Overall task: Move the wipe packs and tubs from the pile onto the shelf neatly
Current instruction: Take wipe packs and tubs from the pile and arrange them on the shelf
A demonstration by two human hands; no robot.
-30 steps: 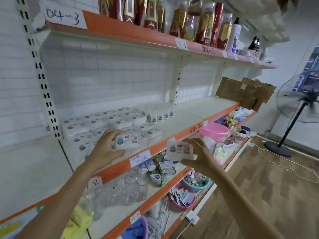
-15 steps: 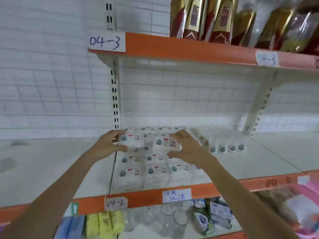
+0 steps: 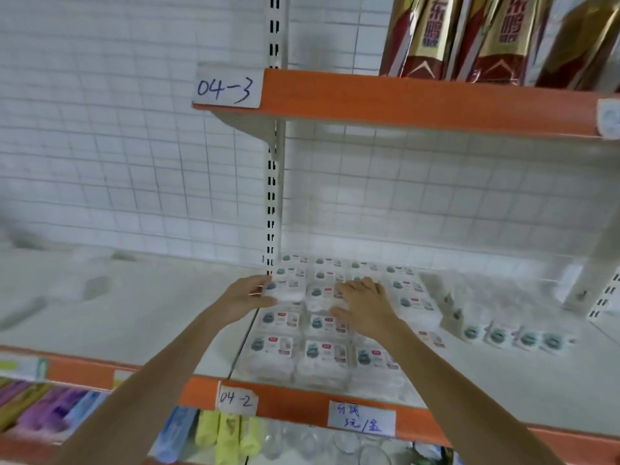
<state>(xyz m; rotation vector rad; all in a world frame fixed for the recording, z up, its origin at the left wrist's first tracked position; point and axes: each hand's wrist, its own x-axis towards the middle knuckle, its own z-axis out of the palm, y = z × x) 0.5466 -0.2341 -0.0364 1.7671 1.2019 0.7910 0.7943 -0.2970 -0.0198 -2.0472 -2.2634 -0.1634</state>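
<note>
Several white wipe packs [image 3: 322,355] with small printed labels lie in neat rows on the white shelf [image 3: 141,313] marked 04-2. My left hand [image 3: 246,297] grips the left end of one wipe pack [image 3: 287,293] over the left column of the rows. My right hand [image 3: 365,305] holds a second wipe pack [image 3: 318,295] just beside it, thumb at its near edge and fingers over its far side. Both packs sit low over the middle rows, almost touching each other. The pile they came from is out of view.
A slotted upright post [image 3: 272,196] stands just behind my left hand. The orange-edged shelf 04-3 [image 3: 402,102] with tall bottles [image 3: 426,35] hangs overhead. A row of small packs [image 3: 510,337] lies to the right, near a shelf bracket [image 3: 597,263]. Glasses [image 3: 335,444] stand on the shelf below.
My view swung left and closer to the shelf. Both hands carried their packs from the shelf's front edge inward and now hold them side by side low over the rows.
</note>
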